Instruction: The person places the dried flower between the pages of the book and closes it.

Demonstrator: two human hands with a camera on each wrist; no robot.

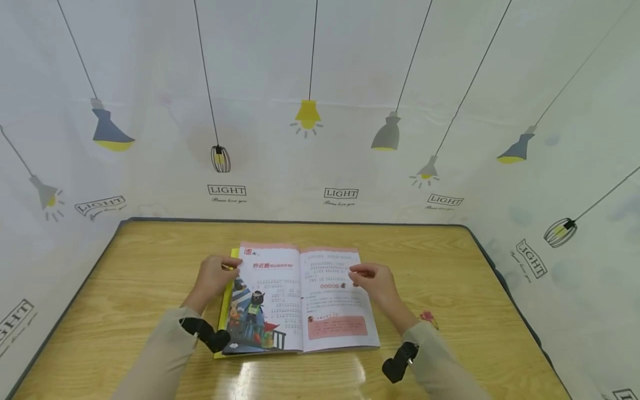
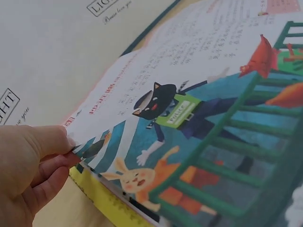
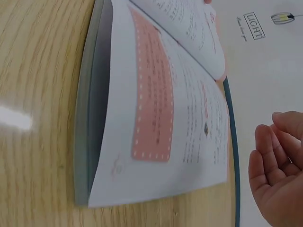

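Observation:
An open picture book (image 1: 332,300) lies on the wooden table, its left page illustrated with a cat in a police vest (image 2: 177,111) and a rabbit (image 2: 135,182). My left hand (image 1: 212,278) pinches the outer edge of the left page, thumb (image 2: 52,139) on top and fingers beneath. Over the outer edge of the right page hovers my right hand (image 1: 375,286), its fingers loosely bent and holding nothing. In the right wrist view that hand (image 3: 279,163) is apart from the page. A pink text box (image 3: 154,94) is printed on the right page.
The yellow cover (image 1: 225,311) shows under the book's left side. A small pink flower mark (image 1: 427,316) is on the table near my right wrist. Behind the table's dark edge (image 1: 300,221) hangs a pale backdrop (image 1: 270,155) printed with lamps.

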